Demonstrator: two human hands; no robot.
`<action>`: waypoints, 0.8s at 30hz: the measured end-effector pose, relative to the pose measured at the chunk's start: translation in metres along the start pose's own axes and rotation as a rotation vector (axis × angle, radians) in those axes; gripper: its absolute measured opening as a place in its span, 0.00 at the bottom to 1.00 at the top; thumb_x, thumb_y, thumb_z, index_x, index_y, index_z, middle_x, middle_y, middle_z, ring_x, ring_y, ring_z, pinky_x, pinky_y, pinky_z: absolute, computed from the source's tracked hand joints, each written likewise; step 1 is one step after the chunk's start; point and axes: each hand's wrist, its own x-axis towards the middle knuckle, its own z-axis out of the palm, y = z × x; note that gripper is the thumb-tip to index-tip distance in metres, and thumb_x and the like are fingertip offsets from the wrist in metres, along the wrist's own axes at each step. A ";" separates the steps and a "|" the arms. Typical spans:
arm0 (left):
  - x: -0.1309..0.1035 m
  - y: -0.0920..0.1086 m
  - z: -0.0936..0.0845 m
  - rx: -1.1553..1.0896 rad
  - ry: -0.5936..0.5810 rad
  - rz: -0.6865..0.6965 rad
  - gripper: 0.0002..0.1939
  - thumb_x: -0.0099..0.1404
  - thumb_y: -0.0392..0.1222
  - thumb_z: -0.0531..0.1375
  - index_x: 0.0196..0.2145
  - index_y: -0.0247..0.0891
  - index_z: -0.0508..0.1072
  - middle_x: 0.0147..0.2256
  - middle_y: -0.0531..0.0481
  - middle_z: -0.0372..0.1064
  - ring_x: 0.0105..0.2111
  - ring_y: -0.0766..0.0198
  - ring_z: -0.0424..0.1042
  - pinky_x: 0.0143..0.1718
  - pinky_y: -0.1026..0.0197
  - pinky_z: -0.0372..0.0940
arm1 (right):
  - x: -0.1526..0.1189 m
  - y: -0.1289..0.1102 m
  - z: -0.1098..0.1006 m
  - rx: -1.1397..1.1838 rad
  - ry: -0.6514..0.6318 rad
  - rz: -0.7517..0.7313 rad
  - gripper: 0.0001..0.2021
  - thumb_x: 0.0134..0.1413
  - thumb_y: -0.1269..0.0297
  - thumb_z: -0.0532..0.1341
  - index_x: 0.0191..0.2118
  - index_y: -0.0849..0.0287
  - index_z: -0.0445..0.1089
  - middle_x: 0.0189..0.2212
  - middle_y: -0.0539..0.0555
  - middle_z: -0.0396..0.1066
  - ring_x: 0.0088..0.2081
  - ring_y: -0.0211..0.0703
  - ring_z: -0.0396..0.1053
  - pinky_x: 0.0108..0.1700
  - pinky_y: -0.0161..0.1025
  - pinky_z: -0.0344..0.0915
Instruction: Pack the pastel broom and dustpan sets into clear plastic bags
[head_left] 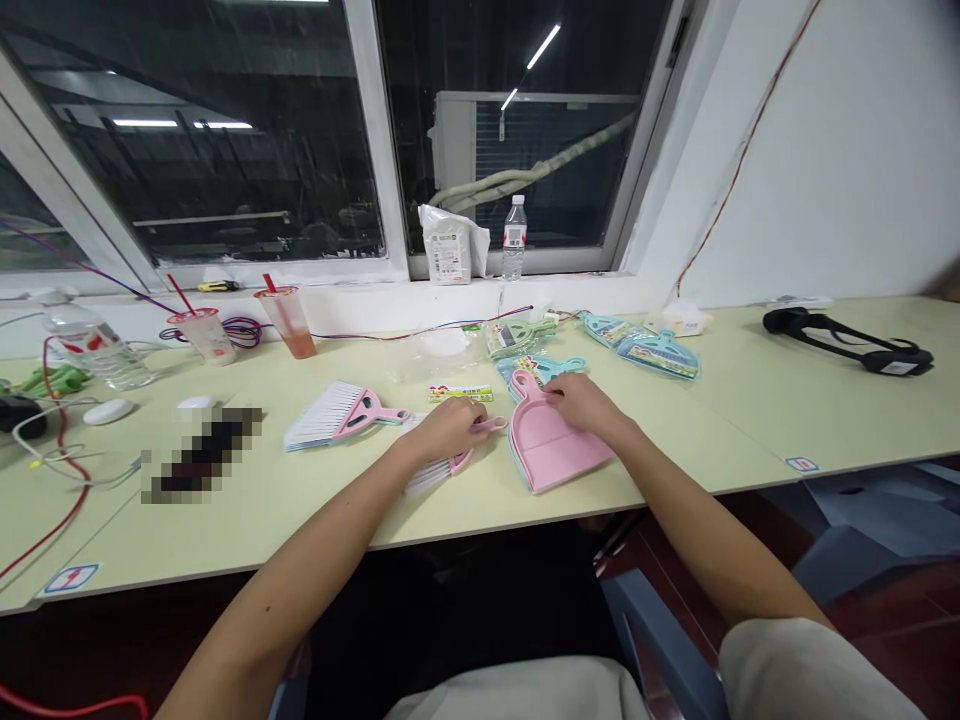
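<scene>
My left hand [450,428] is closed on a small pink brush [459,462] with white bristles, its handle end poking out to the right. My right hand [581,400] grips the upper edge of a pink dustpan [559,447], which lies on top of other dustpans, their edges showing at its left side. Left of my left hand, a stack of brushes [341,415] with a pink one on top rests on the table, bristles to the left. Behind my hands are a yellow-green labelled strip [460,393] and a blue wrapped set [536,368].
Wrapped green [517,337] and blue sets [660,355] lie at the back of the table [720,440]. Two cups with red straws [289,322], a large bottle [97,345] and cables stand or lie left. A black headset [847,342] is right; a water bottle [514,240] stands on the sill.
</scene>
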 end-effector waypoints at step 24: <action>-0.001 -0.028 -0.063 -0.532 0.613 -0.313 0.08 0.62 0.46 0.61 0.31 0.39 0.70 0.22 0.55 0.68 0.20 0.67 0.64 0.23 0.64 0.57 | 0.016 -0.074 0.016 -0.059 0.026 -0.165 0.17 0.60 0.71 0.58 0.19 0.57 0.65 0.32 0.58 0.71 0.37 0.47 0.68 0.36 0.39 0.55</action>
